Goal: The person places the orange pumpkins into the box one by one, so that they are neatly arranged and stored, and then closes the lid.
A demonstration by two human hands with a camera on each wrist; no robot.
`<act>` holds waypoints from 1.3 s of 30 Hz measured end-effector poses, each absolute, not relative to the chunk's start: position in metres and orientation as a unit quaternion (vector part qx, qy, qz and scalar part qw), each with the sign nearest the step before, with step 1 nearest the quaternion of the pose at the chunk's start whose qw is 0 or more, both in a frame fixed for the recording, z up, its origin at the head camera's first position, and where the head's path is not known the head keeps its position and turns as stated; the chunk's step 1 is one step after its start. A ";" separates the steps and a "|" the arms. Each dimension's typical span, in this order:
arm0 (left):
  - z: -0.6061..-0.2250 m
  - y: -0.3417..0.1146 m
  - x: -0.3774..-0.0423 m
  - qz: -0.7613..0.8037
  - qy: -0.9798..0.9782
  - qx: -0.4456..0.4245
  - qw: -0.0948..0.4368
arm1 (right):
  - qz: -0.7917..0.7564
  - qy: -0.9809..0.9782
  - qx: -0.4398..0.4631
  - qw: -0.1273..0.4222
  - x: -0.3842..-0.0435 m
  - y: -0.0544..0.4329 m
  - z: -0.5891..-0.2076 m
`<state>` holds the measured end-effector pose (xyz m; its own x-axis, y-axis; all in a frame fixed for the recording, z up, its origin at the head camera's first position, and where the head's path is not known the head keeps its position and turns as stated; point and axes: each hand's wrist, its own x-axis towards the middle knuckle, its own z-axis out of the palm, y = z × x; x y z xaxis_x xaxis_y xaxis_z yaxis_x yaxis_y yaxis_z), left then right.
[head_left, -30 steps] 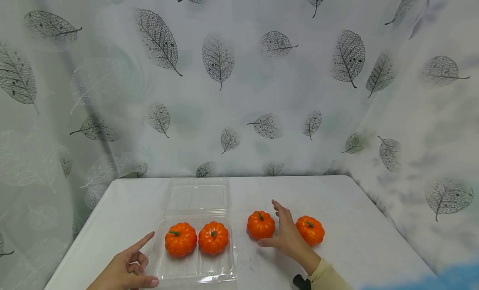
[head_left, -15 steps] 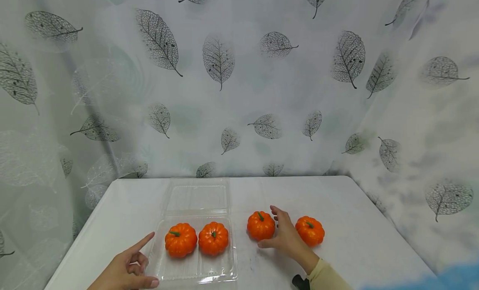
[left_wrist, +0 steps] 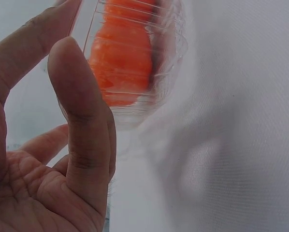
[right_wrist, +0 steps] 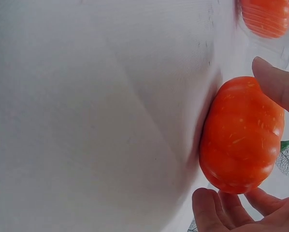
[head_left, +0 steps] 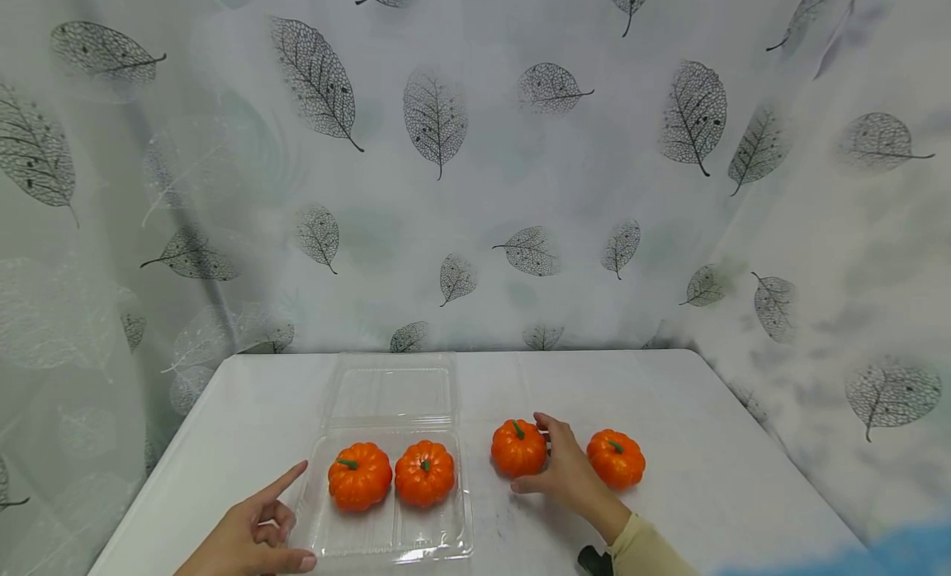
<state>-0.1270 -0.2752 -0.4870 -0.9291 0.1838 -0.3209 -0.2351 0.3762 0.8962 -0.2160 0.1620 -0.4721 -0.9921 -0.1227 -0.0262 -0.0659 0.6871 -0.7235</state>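
Two orange pumpkins (head_left: 360,477) with green stems sit side by side in a hinged clear plastic container (head_left: 349,541), its lid (head_left: 390,392) laid back behind it. My left hand (head_left: 248,531) is at the container's left edge, index finger and thumb extended, the other fingers bent. Right of the container, another pumpkin (head_left: 518,449) stands on the table. My right hand (head_left: 568,473) holds it from the right. In the right wrist view, the thumb overlaps one side of this pumpkin (right_wrist: 241,137) and the fingertips meet the opposite side.
Another pumpkin (head_left: 616,460) lies on the white table (head_left: 713,493) just beyond the right hand. A pale curtain (head_left: 475,172) printed with leaves hangs behind the table. Something blue and blurred (head_left: 877,553) shows at the lower right.
The right hand's fingers have curled in closer around the pumpkin beside the container. Left hand, container and pumpkins stay where they were.
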 end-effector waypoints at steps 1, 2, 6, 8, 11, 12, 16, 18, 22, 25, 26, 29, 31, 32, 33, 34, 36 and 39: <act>-0.487 -0.275 -0.127 0.558 0.808 -0.014 0.187 | -0.392 0.918 -0.050 0.038 -0.216 0.162 -0.472; -0.488 -0.275 -0.127 0.558 0.808 -0.013 0.186 | -0.391 0.918 -0.047 0.039 -0.216 0.161 -0.472; -0.490 -0.276 -0.128 0.560 0.807 -0.010 0.187 | -0.391 0.919 -0.039 0.042 -0.217 0.160 -0.473; -0.491 -0.277 -0.128 0.562 0.805 -0.010 0.188 | -0.392 0.918 -0.041 0.041 -0.217 0.160 -0.474; -0.492 -0.278 -0.128 0.565 0.803 -0.007 0.189 | -0.395 0.917 -0.039 0.039 -0.218 0.159 -0.475; -0.492 -0.278 -0.129 0.565 0.803 -0.006 0.189 | -0.396 0.917 -0.038 0.038 -0.219 0.159 -0.476; -0.491 -0.278 -0.129 0.566 0.803 -0.002 0.188 | -0.393 0.918 -0.037 0.035 -0.220 0.158 -0.476; -0.490 -0.277 -0.129 0.565 0.803 -0.002 0.188 | -0.389 0.920 -0.038 0.033 -0.219 0.158 -0.476; -0.488 -0.276 -0.128 0.564 0.804 -0.004 0.190 | -0.395 0.917 -0.039 0.028 -0.219 0.157 -0.475; -0.487 -0.276 -0.127 0.564 0.804 -0.006 0.191 | -0.411 0.910 -0.038 0.029 -0.220 0.157 -0.476; -0.487 -0.276 -0.126 0.563 0.804 -0.005 0.190 | -0.416 0.908 -0.038 0.032 -0.220 0.158 -0.476; -0.488 -0.276 -0.127 0.564 0.803 -0.008 0.191 | -0.434 0.899 -0.033 0.043 -0.222 0.158 -0.477; -0.489 -0.277 -0.128 0.566 0.802 -0.006 0.191 | -0.447 0.893 -0.026 0.052 -0.222 0.158 -0.477; -0.490 -0.277 -0.128 0.566 0.803 -0.004 0.189 | -0.455 0.889 -0.023 0.055 -0.223 0.159 -0.477; -0.490 -0.277 -0.129 0.567 0.802 -0.002 0.189 | -0.463 0.884 -0.018 0.058 -0.223 0.158 -0.477; -0.490 -0.277 -0.129 0.568 0.801 0.001 0.188 | -0.471 0.880 -0.014 0.060 -0.223 0.158 -0.477; -0.491 -0.278 -0.129 0.572 0.799 0.006 0.186 | -0.488 0.870 -0.004 0.065 -0.222 0.158 -0.476; -0.492 -0.279 -0.130 0.572 0.799 0.006 0.186 | -0.519 0.852 0.007 0.067 -0.220 0.156 -0.473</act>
<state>-0.1296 -0.2787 -0.4916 -0.9306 0.2223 -0.2909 -0.2038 0.3455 0.9160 -0.2204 0.1561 -0.4726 -0.9908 -0.0576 -0.1224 0.0824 0.4604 -0.8839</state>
